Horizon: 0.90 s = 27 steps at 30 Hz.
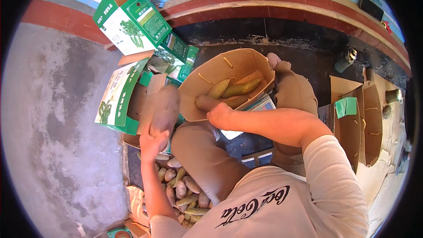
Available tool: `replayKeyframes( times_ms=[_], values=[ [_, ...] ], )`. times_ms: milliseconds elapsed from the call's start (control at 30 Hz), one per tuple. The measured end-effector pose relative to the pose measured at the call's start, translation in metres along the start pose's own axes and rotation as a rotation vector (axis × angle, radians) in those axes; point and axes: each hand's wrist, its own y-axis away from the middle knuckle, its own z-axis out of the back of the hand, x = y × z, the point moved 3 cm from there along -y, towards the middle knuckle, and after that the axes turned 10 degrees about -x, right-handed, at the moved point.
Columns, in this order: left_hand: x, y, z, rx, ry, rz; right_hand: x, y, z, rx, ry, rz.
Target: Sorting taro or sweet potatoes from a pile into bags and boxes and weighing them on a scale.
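Observation:
My left hand (154,143) is closed around the lower end of a large brownish radish (166,105), slightly blurred, held up left of an open cardboard box (191,83). My right hand (220,115) reaches over the box's near edge with its fingers closed on a smaller brownish radish (204,102). Several yellow-green radishes (241,88) lie in the box. Under its near right side a scale (265,105) with a white keypad panel shows in part. My legs are bent on either side of the box.
A pile of radishes (181,187) lies by my left thigh. Green-and-white printed cartons (136,26) stand at the far left, with an open one (128,92) nearer. At right are an open brown carton (370,123) and a metal-topped flask (346,60). A dark phone (371,8) sits on the wall ledge.

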Motion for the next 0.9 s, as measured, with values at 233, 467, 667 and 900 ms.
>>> replayKeyframes(
  times_ms=[233,467,667,900],
  values=[
    [-0.061,-0.059,-0.1,0.358,-0.302,-0.188,0.005,-0.008,0.0,0.135,-0.003,0.014],
    [-0.03,-0.075,-0.131,0.435,0.045,-0.174,0.006,-0.011,0.003,0.133,-0.001,0.01],
    [0.041,-0.032,-0.067,0.092,0.239,-0.074,-0.003,-0.008,0.001,0.033,-0.081,-0.029],
    [0.221,0.128,-0.031,-0.172,-0.273,0.155,-0.003,-0.003,0.0,0.02,-0.125,-0.038]
  ],
)
